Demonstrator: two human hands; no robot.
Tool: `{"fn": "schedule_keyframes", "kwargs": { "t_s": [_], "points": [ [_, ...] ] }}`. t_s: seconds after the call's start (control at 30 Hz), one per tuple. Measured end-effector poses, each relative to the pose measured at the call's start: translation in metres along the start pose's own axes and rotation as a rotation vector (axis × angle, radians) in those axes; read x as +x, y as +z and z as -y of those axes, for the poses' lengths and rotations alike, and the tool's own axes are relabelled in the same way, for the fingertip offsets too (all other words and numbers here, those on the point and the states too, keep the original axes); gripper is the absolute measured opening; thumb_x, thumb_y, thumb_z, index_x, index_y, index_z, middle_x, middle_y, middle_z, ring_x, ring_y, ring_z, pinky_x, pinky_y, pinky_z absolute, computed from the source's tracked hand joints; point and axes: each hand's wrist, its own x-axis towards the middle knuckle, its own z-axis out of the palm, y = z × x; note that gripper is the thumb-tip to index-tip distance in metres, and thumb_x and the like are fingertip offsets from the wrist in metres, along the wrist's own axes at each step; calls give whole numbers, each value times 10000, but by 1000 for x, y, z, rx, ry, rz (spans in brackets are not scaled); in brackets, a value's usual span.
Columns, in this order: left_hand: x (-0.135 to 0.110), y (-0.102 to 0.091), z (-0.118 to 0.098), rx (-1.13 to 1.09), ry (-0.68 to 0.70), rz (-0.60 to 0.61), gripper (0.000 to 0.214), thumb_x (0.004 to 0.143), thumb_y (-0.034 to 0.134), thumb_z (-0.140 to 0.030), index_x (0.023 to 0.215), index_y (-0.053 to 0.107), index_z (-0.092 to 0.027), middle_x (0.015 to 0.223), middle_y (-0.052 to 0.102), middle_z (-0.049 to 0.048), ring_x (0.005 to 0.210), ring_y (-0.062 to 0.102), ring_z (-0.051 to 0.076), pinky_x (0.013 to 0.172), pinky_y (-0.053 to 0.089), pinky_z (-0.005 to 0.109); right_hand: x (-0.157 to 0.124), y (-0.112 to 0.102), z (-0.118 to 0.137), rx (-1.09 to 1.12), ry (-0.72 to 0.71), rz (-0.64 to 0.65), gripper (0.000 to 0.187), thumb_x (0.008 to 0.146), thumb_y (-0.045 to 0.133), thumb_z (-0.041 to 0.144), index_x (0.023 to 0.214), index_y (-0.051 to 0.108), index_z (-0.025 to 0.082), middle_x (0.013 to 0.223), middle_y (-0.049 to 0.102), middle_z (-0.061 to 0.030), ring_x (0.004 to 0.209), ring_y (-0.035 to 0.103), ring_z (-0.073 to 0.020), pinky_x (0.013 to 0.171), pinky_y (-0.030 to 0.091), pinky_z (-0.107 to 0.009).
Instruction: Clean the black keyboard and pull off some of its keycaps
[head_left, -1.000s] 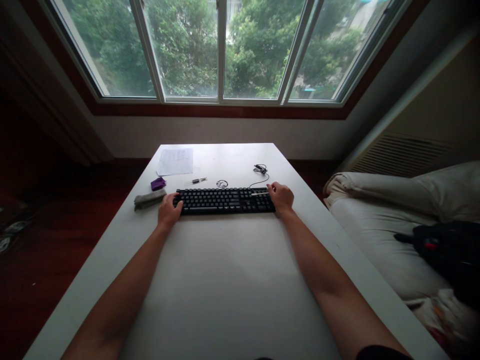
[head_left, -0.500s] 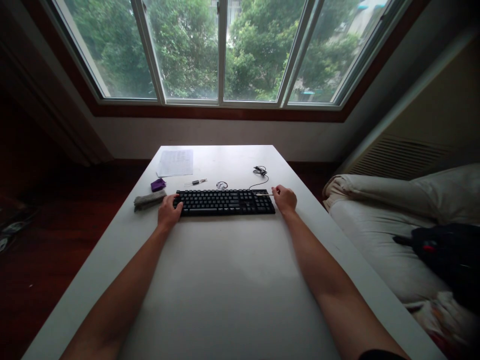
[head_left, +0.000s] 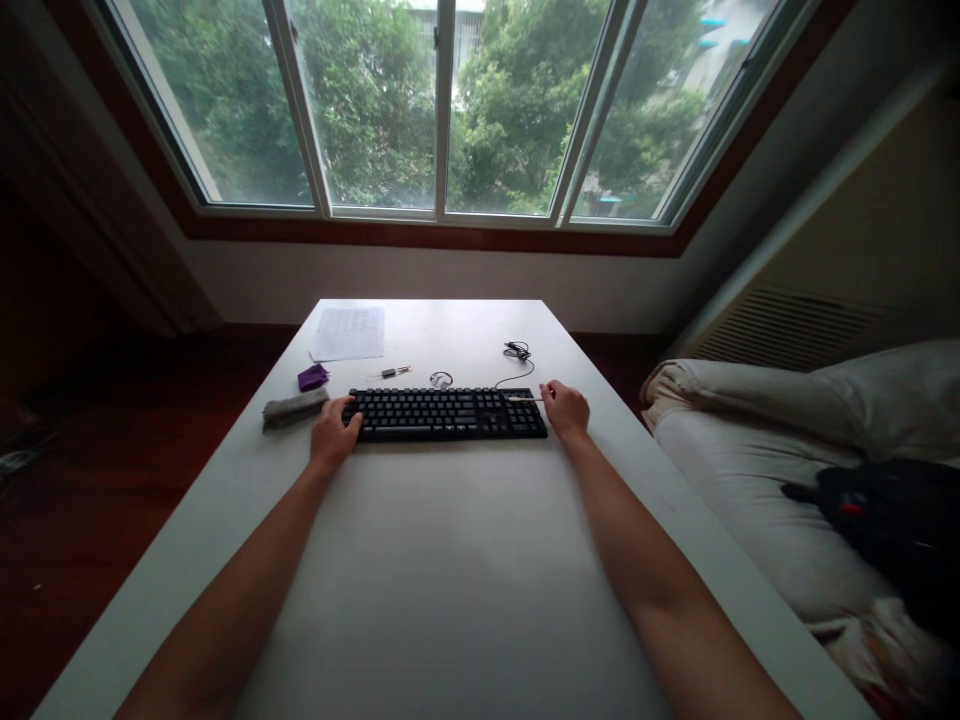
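On far half of white table [head_left: 450, 560], black kbd [head_left: 420, 415], lying flat, keys up, long side L to R. At its L end, L hand [head_left: 332, 432], w/ fingers curled round the corner, thumb at near side, fingertips toward far side: narrow grip on kbd. Just off R end, R hand [head_left: 568, 410], w/ fingers pinched tight on thin pale stick [head_left: 528, 400], approx level, pointing L over far R keys; can't tell if tip touching any. From far edge of kbd, R of middle, thin black cable [head_left: 517, 350], running to a loose coil on table. Just beyond kbd, near middle, small round item [head_left: 441, 380], too small to ID. Farther L, slim tool [head_left: 389, 373] w/ dark handle. Beside L hand, grey cloth [head_left: 292, 409], w/ purple packet [head_left: 313, 377] just beyond. Toward far L corner, printed sheet [head_left: 349, 333], flat. R of table, pale cushioned seat [head_left: 750, 500] w/ dark bundle [head_left: 892, 510] on top. Beyond far edge, window [head_left: 439, 140] w/ trees [head_left: 517, 100] outside.
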Motion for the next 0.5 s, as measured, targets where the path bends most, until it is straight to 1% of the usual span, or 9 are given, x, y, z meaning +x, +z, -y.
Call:
{"fn": "schedule_keyframes", "kwargs": {
  "t_s": [0.07, 0.13, 0.2, 0.37, 0.43, 0.5],
  "points": [
    [-1, -1, -2, -8, 8, 5, 377, 894, 566, -357, 1245, 626, -231, 1293, 608, 100, 1178, 608, 278, 1045, 483, 427, -2, 3, 8, 1, -46, -18, 395, 1015, 436, 481, 946, 727, 223, 834, 684, -108, 742, 575, -219, 654, 305, -312],
    [-1, -2, -3, -9, 11, 9, 375, 898, 560, -349, 1247, 625, -230, 1301, 606, 102, 1185, 606, 278, 1043, 485, 425, 0, 5, 8, 6, -59, -26, 388, 1011, 444, 478, 926, 723, 223, 832, 683, -106, 734, 569, -217, 648, 298, -313],
    [-1, -2, -4, -3, 4, 7, 376, 900, 558, -350, 1252, 622, -237, 1306, 604, 101, 1188, 606, 280, 1046, 484, 429, 4, 5, -2, 10, -44, -22, 372, 1004, 459, 463, 908, 719, 216, 828, 685, -105, 728, 565, -217, 643, 291, -314],
    [-1, -2, -2, -1, -11, 13, 379, 898, 565, -373, 1251, 621, -248, 1317, 599, 97, 1188, 609, 283, 1053, 478, 432, 13, -2, -44, 0, 23, -77, 311, 979, 502, 407, 865, 705, 200, 817, 688, -100, 727, 549, -215, 653, 288, -313],
    [0, -2, -1, -3, -15, 19, 384, 897, 566, -379, 1255, 619, -250, 1321, 598, 95, 1189, 609, 285, 1052, 477, 433, 13, -2, -47, -6, 28, -90, 300, 974, 507, 400, 856, 697, 200, 807, 687, -95, 724, 543, -214, 657, 290, -312],
    [0, -1, -1, -1, -18, 21, 389, 897, 566, -382, 1260, 618, -250, 1324, 596, 94, 1191, 608, 284, 1053, 477, 430, 11, -1, -38, -11, -11, -89, 308, 980, 495, 401, 850, 690, 200, 800, 683, -91, 730, 544, -214, 662, 293, -314]
  ]
}}
